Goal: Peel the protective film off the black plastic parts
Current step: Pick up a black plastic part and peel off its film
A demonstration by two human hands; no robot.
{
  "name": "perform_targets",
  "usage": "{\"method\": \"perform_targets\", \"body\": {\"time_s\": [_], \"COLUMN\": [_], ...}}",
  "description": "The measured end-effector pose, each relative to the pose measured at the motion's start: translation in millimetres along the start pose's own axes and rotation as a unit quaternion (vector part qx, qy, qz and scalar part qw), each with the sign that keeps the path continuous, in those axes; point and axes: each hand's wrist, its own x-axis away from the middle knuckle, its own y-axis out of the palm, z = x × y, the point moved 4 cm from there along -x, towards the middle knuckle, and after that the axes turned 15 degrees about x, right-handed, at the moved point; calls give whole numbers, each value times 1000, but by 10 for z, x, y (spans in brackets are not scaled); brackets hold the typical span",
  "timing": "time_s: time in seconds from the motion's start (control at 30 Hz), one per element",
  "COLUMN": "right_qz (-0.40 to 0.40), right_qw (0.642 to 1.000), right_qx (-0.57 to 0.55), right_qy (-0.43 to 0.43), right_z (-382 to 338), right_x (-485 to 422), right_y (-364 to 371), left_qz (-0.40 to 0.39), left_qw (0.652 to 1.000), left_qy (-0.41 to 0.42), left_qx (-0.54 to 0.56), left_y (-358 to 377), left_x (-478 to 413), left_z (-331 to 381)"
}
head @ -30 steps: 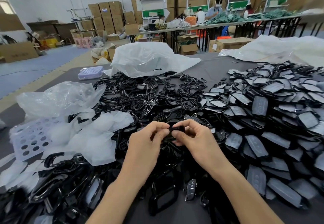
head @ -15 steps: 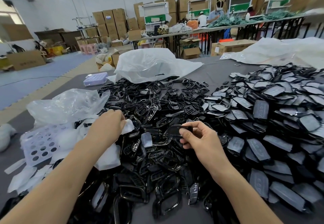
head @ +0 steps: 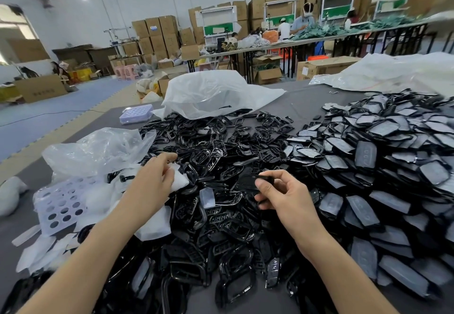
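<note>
Pinched in right hand (head: pixel 282 195), partly hidden behind the thumb: a flat matte black part (head: pixel 248 181). Unclear grip for left hand (head: pixel 152 181), curled over crumpled white film (head: pixel 180 179). Between both, glossy black frames (head: pixel 231 225) heaped.

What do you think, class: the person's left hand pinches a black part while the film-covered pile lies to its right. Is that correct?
Not quite: in the head view the right hand pinches the black part; the film-covered pile does lie to its right.

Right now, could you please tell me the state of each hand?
Left hand: fingers loosely curled beside white film; grip cannot be told.
Right hand: pinching a black plastic part.
</note>
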Motion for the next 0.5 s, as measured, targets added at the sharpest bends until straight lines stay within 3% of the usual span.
{"method": "perform_targets", "body": {"time_s": [0.1,0.2,0.37,0.43,0.5], "right_qz": [3,4,7,-14,-32], "right_qw": [999,996,978,972,969], "right_qx": [-34,-79,-196,-219,-229], "right_qy": [15,31,73,83,87], "right_z": [7,14,24,14,10], "right_x": [-13,-25,-34,-39,-50], "right_y": [-11,-18,-3,22,30], "left_qz": [56,62,-25,-34,-40], "left_qw": [995,976,871,851,862], "left_qy": [42,30,-100,-121,-111], "left_qx": [78,208,481,510,493], "left_y": [37,234,876,1033,1099], "left_x": [110,251,509,565,587], "left_z": [223,463,626,609,573]}}
